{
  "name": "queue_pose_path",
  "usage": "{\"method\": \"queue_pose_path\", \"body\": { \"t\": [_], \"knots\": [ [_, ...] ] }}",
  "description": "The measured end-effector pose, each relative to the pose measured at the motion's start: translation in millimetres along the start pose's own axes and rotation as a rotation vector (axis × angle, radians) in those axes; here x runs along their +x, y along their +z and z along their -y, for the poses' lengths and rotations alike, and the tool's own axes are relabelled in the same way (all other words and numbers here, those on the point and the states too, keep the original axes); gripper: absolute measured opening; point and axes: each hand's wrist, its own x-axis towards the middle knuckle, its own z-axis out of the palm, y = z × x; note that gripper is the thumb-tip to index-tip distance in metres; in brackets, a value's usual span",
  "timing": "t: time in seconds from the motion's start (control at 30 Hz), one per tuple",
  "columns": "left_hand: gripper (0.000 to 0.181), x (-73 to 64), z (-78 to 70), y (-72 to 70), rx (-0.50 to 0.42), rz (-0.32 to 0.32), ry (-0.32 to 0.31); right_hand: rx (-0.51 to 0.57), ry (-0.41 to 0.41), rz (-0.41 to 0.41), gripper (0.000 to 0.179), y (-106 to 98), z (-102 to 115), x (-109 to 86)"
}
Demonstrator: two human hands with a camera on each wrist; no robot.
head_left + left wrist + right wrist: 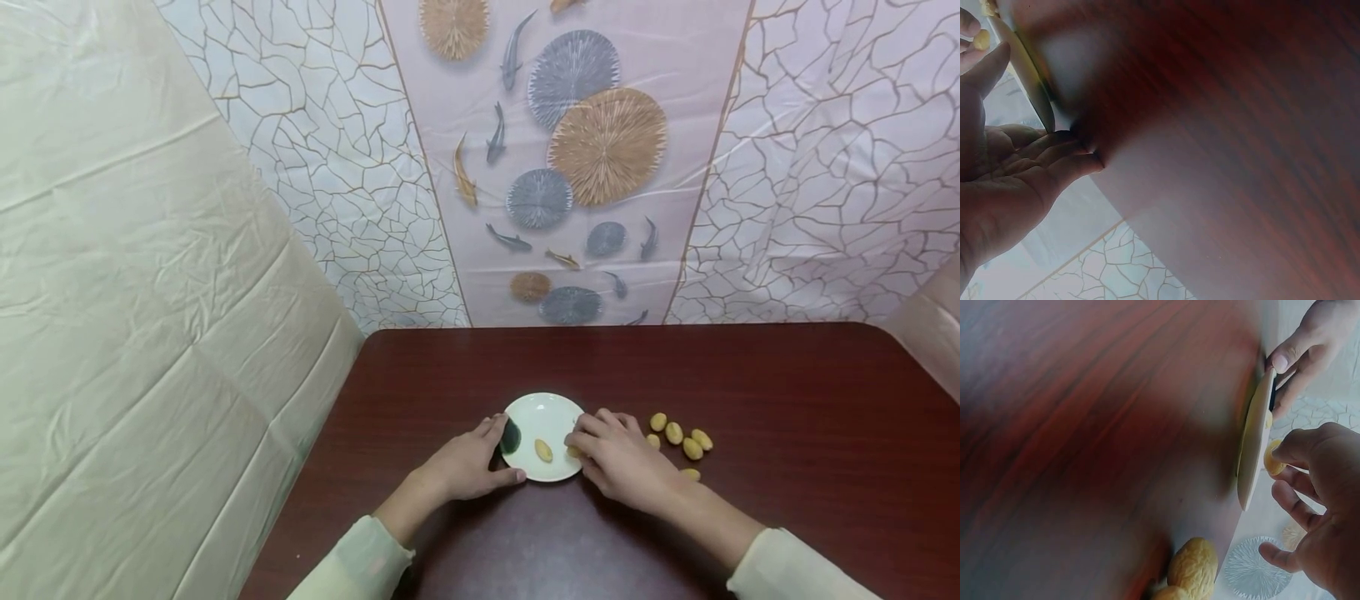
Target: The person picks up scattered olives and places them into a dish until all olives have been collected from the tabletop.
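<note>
Plate (545,417): white and round, sitting on the table with one hand at either side of it.
Left hand (467,464): fingers held fairly straight at the left rim, thumb spread apart from them at the near rim; it touches the plate and grips no fruit.
Right hand (621,460): pinching a single yellow piece, the held fruit (1274,459), between thumb and fingers, the other fingers loosely bent.
Where the held fruit is: just over the right side of the plate; from where I stand I cannot tell whether it touches the surface.
Already on the plate: one more yellow piece, the plate fruit (543,451), lying near the middle, toward the person.
Dark patch (512,436): green-black, at the plate's left side just beside the left fingertips; I cannot tell whether it is printed or a separate thing.
Loose fruits (674,432): six in sight on the table to the right, most bunched together, two partly covered by the right hand and wrist.
Table (420,375): dark reddish brown, with a soft shine near the person.
Sleeves (356,562): pale, ending at both wrists.
Backdrop (607,146): cloth printed with fish and round fringed shapes, between panels of branching lines.
Side cloth (150,292): cream and creased, on the left.
</note>
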Motion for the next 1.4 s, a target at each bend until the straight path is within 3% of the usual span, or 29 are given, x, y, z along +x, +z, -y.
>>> {"method": "queue_pose_path", "body": {
  "t": [0.97, 1.4],
  "knots": [
    [0.104, -0.3, 0.9, 2.1, -0.002, -0.009, 0.006, 0.023, -0.015, 0.016, 0.020, 7.2, 3.6, 1.3],
    [0.104, -1.0, 0.3, 0.4, -0.002, -0.010, 0.010, 0.032, 0.001, 0.029, 0.033, 5.6, 1.8, 0.8]
  ]
}}
